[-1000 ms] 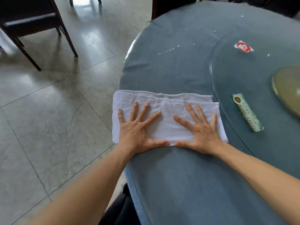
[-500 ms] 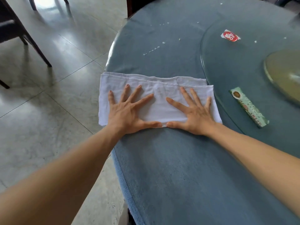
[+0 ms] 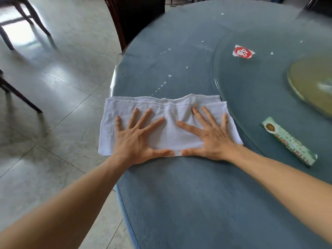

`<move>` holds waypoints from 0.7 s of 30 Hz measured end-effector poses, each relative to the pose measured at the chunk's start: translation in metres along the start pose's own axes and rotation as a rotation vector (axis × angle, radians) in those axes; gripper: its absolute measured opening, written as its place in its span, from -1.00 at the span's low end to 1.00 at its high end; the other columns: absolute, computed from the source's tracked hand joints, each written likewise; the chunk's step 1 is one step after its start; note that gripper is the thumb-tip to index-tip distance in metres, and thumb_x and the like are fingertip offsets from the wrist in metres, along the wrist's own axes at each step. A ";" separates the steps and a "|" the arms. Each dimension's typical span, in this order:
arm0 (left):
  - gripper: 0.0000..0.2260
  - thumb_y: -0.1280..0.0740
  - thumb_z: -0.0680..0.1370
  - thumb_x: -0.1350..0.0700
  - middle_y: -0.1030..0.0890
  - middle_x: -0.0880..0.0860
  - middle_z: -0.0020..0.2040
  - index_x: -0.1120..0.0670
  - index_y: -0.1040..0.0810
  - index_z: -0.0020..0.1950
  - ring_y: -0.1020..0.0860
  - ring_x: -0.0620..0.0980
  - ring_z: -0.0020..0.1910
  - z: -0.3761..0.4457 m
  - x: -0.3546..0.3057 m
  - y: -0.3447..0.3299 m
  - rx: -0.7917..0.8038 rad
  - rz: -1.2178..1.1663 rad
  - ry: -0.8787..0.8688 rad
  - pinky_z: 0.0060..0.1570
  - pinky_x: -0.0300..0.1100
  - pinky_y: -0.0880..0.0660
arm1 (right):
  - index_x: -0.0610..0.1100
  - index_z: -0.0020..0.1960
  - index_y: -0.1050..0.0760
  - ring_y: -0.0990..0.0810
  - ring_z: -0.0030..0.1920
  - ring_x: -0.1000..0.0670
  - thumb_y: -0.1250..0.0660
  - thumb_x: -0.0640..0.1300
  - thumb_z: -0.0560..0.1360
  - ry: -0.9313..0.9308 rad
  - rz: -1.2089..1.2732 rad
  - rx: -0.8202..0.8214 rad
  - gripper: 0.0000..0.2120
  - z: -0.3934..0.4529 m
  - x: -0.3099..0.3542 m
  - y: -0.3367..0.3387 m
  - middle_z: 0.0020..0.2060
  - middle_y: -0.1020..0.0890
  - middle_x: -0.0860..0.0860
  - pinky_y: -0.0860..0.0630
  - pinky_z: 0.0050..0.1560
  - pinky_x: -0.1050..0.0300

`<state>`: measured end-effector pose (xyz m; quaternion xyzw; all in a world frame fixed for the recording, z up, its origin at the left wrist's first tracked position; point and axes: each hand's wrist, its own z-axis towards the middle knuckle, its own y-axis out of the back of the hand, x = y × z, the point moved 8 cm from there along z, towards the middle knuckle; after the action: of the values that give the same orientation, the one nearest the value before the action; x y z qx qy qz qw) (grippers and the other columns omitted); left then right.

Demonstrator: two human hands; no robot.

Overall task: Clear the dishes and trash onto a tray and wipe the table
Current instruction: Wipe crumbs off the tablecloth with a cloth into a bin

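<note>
A folded white cloth (image 3: pixel 172 108) lies flat near the left edge of the round table with the blue-grey tablecloth (image 3: pixel 188 203). My left hand (image 3: pixel 136 139) presses on the cloth's left half with fingers spread straight. My right hand (image 3: pixel 210 137) presses on its right half in the same way, thumbs nearly touching. White crumbs (image 3: pixel 169 75) trail across the tablecloth just beyond the cloth. On the glass turntable (image 3: pixel 242 97) lie a long green wrapper (image 3: pixel 289 141) and a torn red-and-white wrapper (image 3: pixel 243 52).
A yellowish disc (image 3: pixel 312 83) sits at the turntable's centre on the right. A dark chair (image 3: pixel 136 17) stands against the table's far left edge. Other chair legs (image 3: pixel 19 94) stand on the tiled floor to the left.
Both hands have slid the cloth forward along the table's left edge toward the crumbs. The cloth's far edge has bunched slightly. The view has shifted onward with them.
</note>
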<state>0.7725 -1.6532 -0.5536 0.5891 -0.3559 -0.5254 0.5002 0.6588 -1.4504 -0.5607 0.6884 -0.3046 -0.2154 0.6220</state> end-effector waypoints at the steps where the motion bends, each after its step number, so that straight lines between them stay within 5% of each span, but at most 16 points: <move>1: -0.04 -0.01 0.17 -0.78 0.00 -0.21 0.67 -0.52 0.02 0.54 0.08 0.05 0.67 0.006 0.004 0.001 -0.003 -0.005 0.006 0.47 0.46 0.20 | 0.67 0.43 0.25 0.37 0.64 -0.07 0.13 0.80 0.18 -0.013 0.001 -0.002 -0.14 0.007 -0.001 0.002 0.67 0.27 0.09 0.35 0.40 -0.64; 21: -0.06 -0.01 0.14 -0.78 0.04 -0.21 0.67 -0.58 0.10 0.49 0.16 0.03 0.67 0.185 0.074 0.009 0.053 -0.035 -0.108 0.49 0.40 0.27 | 0.70 0.40 0.26 0.35 0.65 -0.07 0.14 0.83 0.15 -0.199 0.039 0.013 -0.14 0.158 -0.034 0.025 0.66 0.29 0.15 0.32 0.42 -0.62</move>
<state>0.6074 -1.7652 -0.5544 0.5791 -0.3859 -0.5554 0.4553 0.5239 -1.5426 -0.5597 0.6614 -0.3797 -0.2685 0.5885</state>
